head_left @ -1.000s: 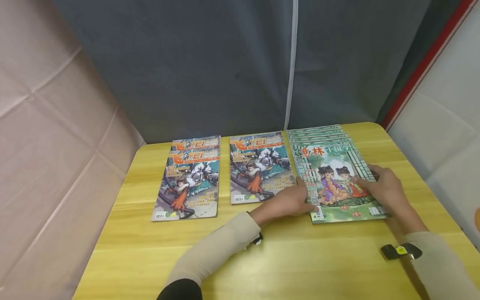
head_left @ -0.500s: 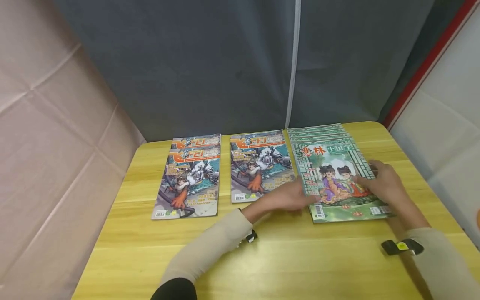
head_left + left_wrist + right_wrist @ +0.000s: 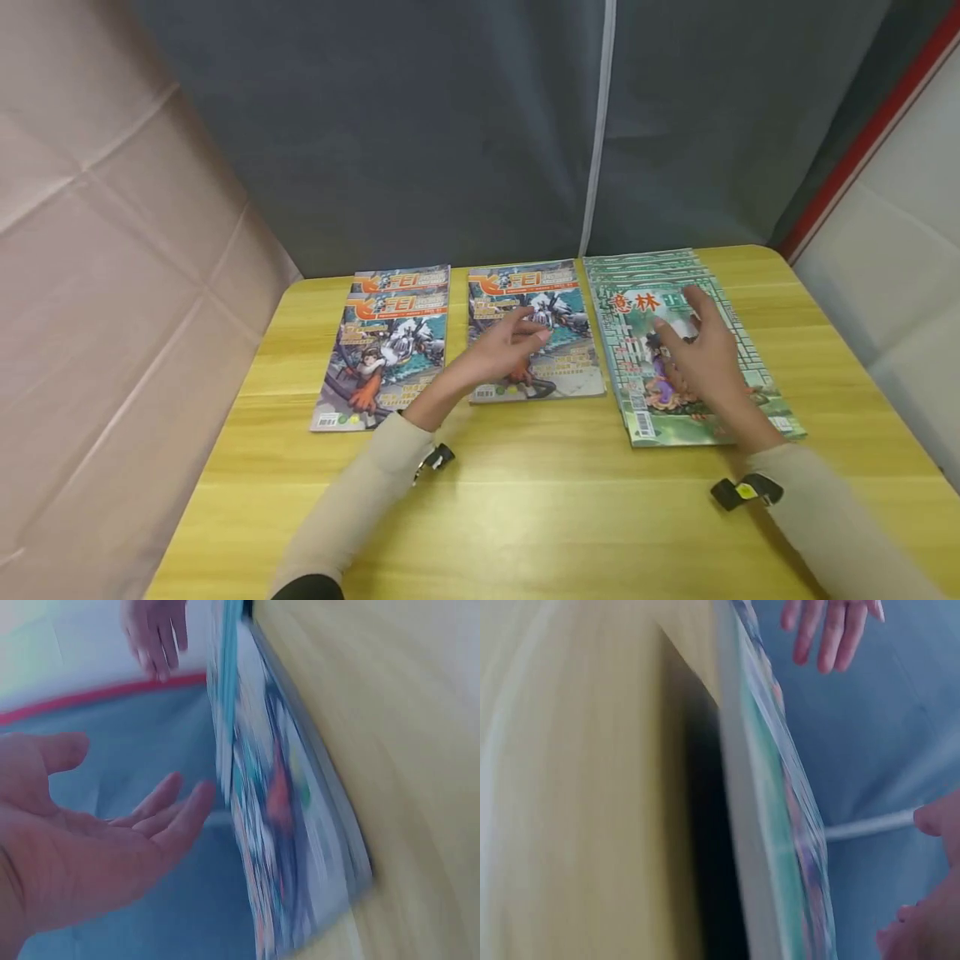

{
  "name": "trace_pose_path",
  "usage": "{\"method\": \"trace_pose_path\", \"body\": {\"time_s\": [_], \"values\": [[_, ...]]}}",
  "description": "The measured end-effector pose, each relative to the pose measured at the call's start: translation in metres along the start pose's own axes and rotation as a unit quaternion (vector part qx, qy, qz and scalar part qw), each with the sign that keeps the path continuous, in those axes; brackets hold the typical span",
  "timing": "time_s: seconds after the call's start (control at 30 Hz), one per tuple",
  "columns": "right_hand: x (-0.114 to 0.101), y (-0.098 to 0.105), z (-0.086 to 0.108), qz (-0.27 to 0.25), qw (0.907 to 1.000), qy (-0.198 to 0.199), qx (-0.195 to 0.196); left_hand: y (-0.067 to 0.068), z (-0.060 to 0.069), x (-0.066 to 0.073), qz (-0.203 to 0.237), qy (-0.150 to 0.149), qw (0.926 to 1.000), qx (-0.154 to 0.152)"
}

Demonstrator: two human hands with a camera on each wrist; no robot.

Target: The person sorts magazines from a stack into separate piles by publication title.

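My left hand [image 3: 498, 348] hovers over the middle magazine [image 3: 558, 367], which has a grey and teal cover with orange lettering. In the left wrist view that left hand [image 3: 97, 840] has its fingers spread and holds nothing. Above the green magazines [image 3: 645, 421] on the right is my right hand [image 3: 701, 350], fingers apart and nothing in them. These green magazines are fanned in a stack, their top edges showing in steps. In the right wrist view the stack's edge [image 3: 757, 825] is blurred, and only part of the right hand [image 3: 930, 900] shows.
Two magazines [image 3: 382, 367] with the same orange lettering overlap at the left of the yellow wooden table [image 3: 525, 517]. A dark grey curtain [image 3: 412, 142] hangs behind the table. Pale panels [image 3: 112, 292] stand at the left side, and a whitish one [image 3: 900, 250] at the right.
Both hands have let go of the green stack's sides. The left hand moved left over the middle magazine; the right hand rose and moved left over the green stack. The magazines stayed in place.
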State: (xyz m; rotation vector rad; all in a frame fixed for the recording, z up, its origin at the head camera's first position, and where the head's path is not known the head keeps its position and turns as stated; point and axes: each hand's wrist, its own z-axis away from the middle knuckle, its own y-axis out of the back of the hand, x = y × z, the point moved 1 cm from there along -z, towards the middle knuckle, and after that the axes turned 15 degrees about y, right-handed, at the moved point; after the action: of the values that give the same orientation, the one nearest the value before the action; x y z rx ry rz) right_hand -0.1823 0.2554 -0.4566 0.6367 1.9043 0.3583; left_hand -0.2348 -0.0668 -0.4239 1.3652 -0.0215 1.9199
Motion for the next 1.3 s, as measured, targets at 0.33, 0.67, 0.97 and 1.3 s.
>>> {"method": "trace_pose_path", "body": {"time_s": [0.33,0.67,0.97,1.3], "values": [[-0.029,-0.051,0.001,-0.071,0.9959,0.007,-0.057,0.036,0.007,-0.031,0.074,0.059,0.9922,0.082],[-0.053,-0.090,-0.006,-0.184,0.9771,-0.065,-0.085,0.047,0.002,-0.051,0.190,0.100,0.9716,0.099],[-0.056,-0.104,-0.016,-0.118,0.9758,-0.124,-0.135,0.048,-0.002,-0.053,0.209,0.106,0.9686,0.083],[-0.055,-0.113,-0.016,-0.120,0.9656,-0.165,-0.162,0.054,-0.004,-0.050,0.272,0.081,0.9572,0.055]]}}
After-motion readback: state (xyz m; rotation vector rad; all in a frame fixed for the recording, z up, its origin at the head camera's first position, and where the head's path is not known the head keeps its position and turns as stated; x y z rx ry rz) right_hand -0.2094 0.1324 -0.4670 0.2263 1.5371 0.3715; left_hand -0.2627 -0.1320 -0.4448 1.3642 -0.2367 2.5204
